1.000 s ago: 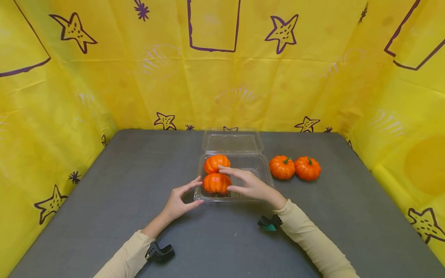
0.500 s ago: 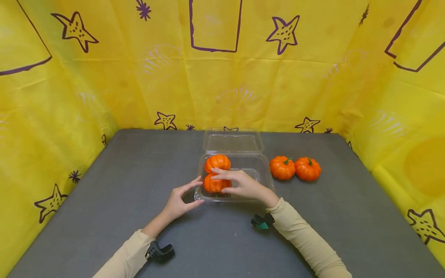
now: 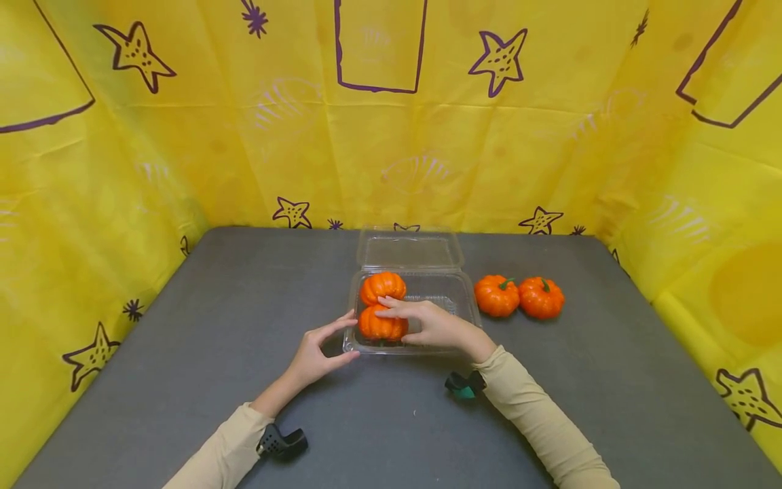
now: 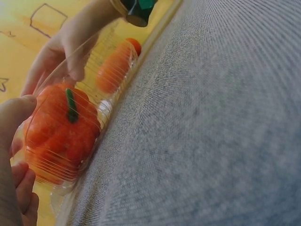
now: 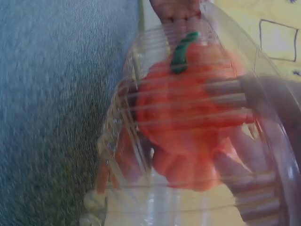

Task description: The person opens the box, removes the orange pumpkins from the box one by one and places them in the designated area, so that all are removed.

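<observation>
A clear plastic clamshell container stands on the table with its lid folded back. Two orange toy pumpkins fill its left side: a rear pumpkin and a front pumpkin, whose green stem faces the person. My left hand holds the container's front left corner, thumb at the front, fingers along the side. Over the front pumpkin reaches my right hand, fingers fairly straight across its top, thumb near its right side. Through the plastic wall, the right wrist view shows these fingers beside the pumpkin, partly blurred.
Just right of the container, two more pumpkins sit side by side, a nearer-in pumpkin and an outer pumpkin. The grey table ends at a yellow patterned cloth behind and at both sides.
My right hand has moved left over the front pumpkin, then shifted slightly back to the right. The left hand stays at the container's corner. The two outside pumpkins have not moved.
</observation>
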Available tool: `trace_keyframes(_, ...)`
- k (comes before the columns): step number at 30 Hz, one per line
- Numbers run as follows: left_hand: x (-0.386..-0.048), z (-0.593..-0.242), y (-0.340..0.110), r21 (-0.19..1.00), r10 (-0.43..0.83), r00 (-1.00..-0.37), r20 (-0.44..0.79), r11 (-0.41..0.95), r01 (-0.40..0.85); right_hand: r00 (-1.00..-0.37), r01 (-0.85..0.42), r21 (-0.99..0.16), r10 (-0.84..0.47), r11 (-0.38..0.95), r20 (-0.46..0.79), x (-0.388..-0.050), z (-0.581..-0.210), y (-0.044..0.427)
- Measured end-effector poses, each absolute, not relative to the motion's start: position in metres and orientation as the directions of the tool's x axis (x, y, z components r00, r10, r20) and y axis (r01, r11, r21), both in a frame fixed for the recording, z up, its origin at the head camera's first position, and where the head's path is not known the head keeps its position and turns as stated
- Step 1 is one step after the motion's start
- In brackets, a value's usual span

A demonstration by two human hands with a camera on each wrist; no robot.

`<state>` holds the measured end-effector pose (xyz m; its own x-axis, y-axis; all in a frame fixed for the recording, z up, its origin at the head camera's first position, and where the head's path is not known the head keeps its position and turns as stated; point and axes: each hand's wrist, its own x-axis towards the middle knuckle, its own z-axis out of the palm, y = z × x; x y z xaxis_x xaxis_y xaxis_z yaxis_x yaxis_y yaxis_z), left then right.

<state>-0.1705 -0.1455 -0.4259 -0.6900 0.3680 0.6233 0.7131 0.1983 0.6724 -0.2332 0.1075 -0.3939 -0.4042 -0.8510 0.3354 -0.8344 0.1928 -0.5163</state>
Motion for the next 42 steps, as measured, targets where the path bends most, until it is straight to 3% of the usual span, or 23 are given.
trace_keyframes(5,-0.17,-0.425,-0.145,0.673,0.366,-0.691,0.624,0.198,0.712,-0.386,-0.864,-0.457,-0.863,0.213,0.327,-0.234,-0.398,0.107)
trace_keyframes(11,-0.17,-0.424,-0.145,0.674,0.366,-0.693,0.621,0.201,0.71,-0.338,-0.924,-0.323,-0.836,0.206,0.432,-0.234,-0.402,0.104)
trace_keyframes(19,-0.17,-0.424,-0.144,0.671,0.366,-0.69,0.625,0.2,0.714,-0.343,-0.931,-0.28,-0.816,0.232,0.465,-0.232,-0.4,0.107)
trace_keyframes(26,-0.171,-0.424,-0.144,0.68,0.362,-0.701,0.614,0.209,0.703,-0.311,-0.943,-0.265,-0.808,0.199,0.501,-0.234,-0.399,0.108)
trace_keyframes(32,-0.172,-0.425,-0.146,0.684,0.356,-0.707,0.611,0.213,0.698,-0.337,-0.931,-0.311,-0.772,0.19,0.538,-0.235,-0.397,0.108)
trace_keyframes(42,-0.171,-0.427,-0.146,0.689,0.356,-0.716,0.601,0.223,0.69,-0.439,-0.832,-0.544,-0.726,0.107,0.529,-0.225,-0.389,0.107)
